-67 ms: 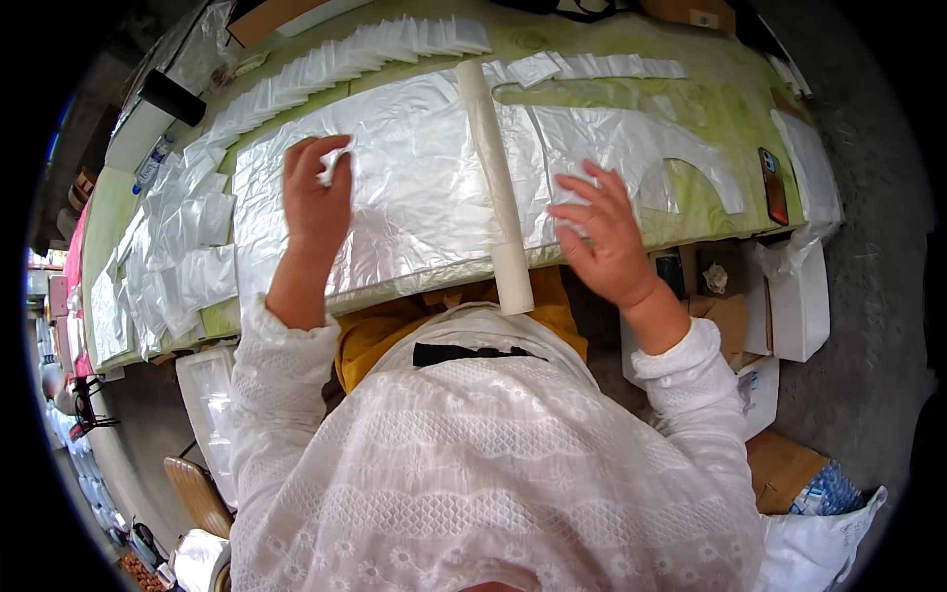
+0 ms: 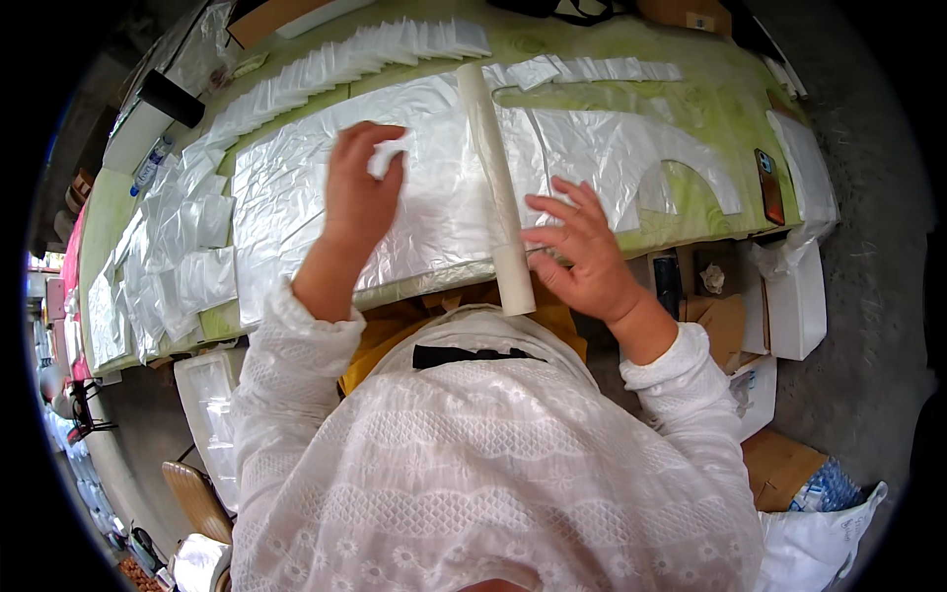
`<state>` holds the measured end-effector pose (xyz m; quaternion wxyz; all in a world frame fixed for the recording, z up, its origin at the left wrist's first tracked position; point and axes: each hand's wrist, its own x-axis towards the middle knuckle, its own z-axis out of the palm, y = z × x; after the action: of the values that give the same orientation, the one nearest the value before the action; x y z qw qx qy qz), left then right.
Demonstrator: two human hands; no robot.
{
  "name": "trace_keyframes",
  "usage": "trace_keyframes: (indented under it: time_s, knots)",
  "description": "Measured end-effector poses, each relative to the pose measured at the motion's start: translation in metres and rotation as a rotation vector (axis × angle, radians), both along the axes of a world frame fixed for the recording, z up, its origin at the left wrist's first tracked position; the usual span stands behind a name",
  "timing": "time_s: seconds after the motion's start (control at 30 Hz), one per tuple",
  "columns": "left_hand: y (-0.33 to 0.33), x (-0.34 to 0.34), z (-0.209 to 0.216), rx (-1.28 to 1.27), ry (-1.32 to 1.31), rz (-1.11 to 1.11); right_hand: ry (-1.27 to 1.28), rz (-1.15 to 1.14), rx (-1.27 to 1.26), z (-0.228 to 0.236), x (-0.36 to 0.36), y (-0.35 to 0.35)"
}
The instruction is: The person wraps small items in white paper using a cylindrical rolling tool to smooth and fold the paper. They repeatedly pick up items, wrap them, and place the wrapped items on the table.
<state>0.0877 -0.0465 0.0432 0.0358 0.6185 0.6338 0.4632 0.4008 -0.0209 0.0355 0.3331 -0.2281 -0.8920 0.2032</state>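
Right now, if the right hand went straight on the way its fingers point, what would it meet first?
The right hand would likely meet the pale roll first. Its height is unclear, so it might instead clear the roll and pass over the plastic sheet beyond.

Plastic film [image 2: 276, 187] on the desk [image 2: 732, 111], with a tube [image 2: 483, 138] lying across it.
The tube's near end juts past the desk's near edge toward the person. The left hand [image 2: 361, 192] is over the film left of the tube, the right hand [image 2: 584, 252] just right of the tube. Behind the film runs a row of plastic packets [image 2: 345, 59]; a second group of packets [image 2: 205, 219] lies left of it, with a bottle [image 2: 151, 166] behind. A phone [image 2: 768, 187] lies right of the film, near the desk's right edge.
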Motion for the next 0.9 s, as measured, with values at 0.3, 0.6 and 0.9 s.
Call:
trace_keyframes:
  time_s: [0.3,0.6,0.9]
  knots:
    - [-0.020,0.068,-0.033,-0.406,0.261,-0.162,0.041,0.086,-0.214,-0.006,-0.001,-0.027]
    - [0.000,0.044,-0.023,-0.371,0.047,-0.252,-0.128,0.137,-0.080,0.003,-0.046,-0.030]
    - [0.009,0.027,-0.026,-0.057,0.217,-0.368,0.095,-0.087,-0.306,0.001,-0.064,-0.026]
